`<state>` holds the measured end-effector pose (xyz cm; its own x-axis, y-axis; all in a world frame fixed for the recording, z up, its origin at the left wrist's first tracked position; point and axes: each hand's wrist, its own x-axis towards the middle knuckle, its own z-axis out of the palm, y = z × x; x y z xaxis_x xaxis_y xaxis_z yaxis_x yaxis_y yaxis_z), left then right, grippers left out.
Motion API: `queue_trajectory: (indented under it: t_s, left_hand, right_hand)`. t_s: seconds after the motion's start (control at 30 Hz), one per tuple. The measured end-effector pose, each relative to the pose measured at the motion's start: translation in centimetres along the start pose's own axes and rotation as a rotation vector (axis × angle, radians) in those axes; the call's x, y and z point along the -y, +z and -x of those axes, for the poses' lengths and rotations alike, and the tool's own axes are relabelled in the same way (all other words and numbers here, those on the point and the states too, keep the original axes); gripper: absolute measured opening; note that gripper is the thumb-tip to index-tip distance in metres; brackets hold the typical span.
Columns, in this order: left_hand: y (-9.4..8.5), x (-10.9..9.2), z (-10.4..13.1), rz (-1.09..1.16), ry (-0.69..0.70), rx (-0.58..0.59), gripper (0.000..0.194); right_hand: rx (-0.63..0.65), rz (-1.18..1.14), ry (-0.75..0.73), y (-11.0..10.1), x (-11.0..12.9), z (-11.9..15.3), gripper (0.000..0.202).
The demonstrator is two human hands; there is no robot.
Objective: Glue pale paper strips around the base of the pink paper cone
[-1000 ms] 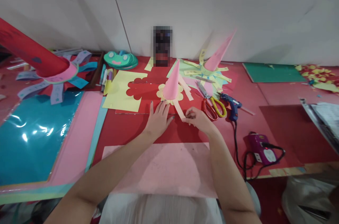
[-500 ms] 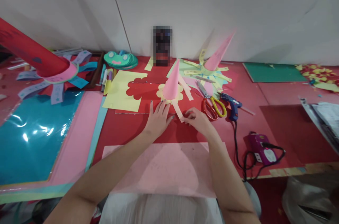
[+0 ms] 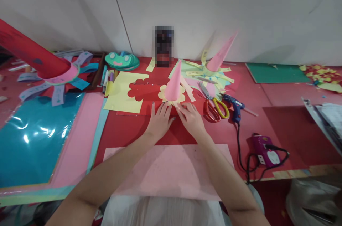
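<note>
The left hand (image 3: 159, 119), fingers slightly spread and gripping nothing visible, lies at the near edge of a scalloped yellow base (image 3: 161, 94) under an upright pink cone (image 3: 173, 86), best steadied lightly, while the right hand (image 3: 191, 119), fingers bent, meets a pale strip (image 3: 176, 104), grip unclear.

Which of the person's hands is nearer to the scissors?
The right. The right hand is just left of the scissors, not touching them; the left hand is farther left, near the base of the nearer pink paper cone.
</note>
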<state>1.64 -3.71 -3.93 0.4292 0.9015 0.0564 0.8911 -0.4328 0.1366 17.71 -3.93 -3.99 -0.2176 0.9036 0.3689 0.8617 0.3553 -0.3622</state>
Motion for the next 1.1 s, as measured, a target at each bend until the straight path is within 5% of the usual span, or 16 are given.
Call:
queue_trajectory:
  t_s: [0.3,0.53,0.9,1.1]
  left_hand:
    - [0.1,0.1,0.1,-0.011,0.01,0.005,0.048]
    - [0.1,0.0,0.1,0.001,0.002,0.006,0.047]
    - [-0.2,0.0,-0.1,0.003,0.008,0.006,0.05]
    - [-0.3,0.1,-0.2,-0.015,0.02,0.003,0.047]
  right_hand:
    - [-0.03,0.047,0.177,-0.1,0.6,1.0,0.034]
    - [0.171,-0.04,0.445,-1.4,1.5,1.4,0.033]
    - [0.263,-0.078,0.484,-1.7,1.6,1.2,0.02]
    - [0.059,-0.113,0.389,-1.5,0.3,0.7,0.022]
